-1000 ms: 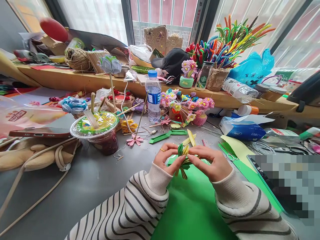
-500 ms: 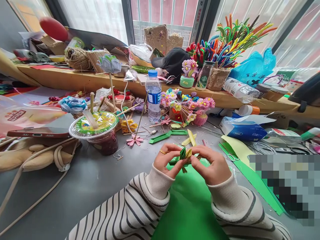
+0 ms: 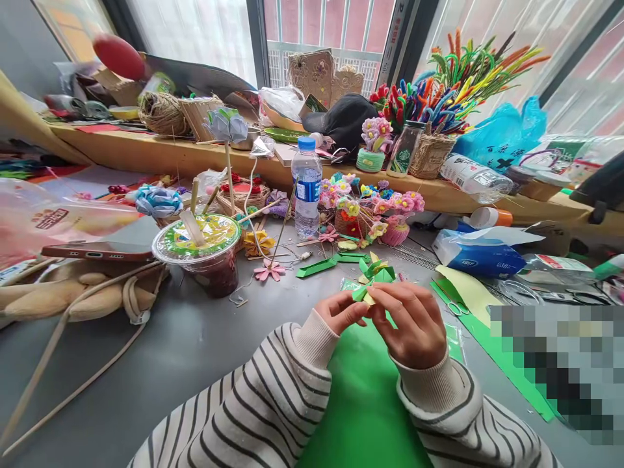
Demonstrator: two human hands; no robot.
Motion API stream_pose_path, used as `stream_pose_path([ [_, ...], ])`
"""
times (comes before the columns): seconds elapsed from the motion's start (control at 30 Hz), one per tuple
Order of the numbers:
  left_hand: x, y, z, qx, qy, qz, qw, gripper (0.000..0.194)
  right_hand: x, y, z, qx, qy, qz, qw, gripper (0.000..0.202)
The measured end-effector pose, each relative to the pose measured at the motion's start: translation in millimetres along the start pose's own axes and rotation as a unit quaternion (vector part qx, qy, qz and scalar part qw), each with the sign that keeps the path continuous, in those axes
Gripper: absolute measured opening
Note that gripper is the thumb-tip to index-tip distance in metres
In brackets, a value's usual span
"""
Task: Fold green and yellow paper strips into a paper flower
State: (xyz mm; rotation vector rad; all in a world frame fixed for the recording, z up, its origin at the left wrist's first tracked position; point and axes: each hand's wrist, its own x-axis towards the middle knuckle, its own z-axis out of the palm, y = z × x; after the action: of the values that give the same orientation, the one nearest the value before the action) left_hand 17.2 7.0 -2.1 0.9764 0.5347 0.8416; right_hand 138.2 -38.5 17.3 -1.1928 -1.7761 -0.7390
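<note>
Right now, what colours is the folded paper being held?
The folded paper is green and pale yellow, as the head view shows.

Barred windows [image 3: 329, 23] above a tan ledge [image 3: 146, 153].

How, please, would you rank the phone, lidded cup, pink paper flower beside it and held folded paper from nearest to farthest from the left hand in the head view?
1. Held folded paper: between left hand and right hand.
2. Pink paper flower: left.
3. Lidded cup: farther left.
4. Phone: far left.

Soft daylight through the windows [image 3: 195, 39]
</note>
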Motion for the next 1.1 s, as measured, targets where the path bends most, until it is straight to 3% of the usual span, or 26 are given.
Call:
stream_pose_path([
  [0.2,1.6,-2.0,2.2,-0.095,0.026,0.005,0.995,0.032,-2.4,0.2,1.4,-0.016,0.002,-0.017,1.0,0.025],
  [0.47,-0.2,-0.8,2.4,-0.089,0.024,0.046,0.995,0.026,-2.2,0.9,0.6,-0.025,0.001,-0.028,0.999,0.028],
  [1.1,-0.2,-2.2,1.9,-0.112,-0.002,0.065,0.992,0.025,2.3,0.3,-3.3,0.032,0.004,-0.019,0.999,0.035],
])
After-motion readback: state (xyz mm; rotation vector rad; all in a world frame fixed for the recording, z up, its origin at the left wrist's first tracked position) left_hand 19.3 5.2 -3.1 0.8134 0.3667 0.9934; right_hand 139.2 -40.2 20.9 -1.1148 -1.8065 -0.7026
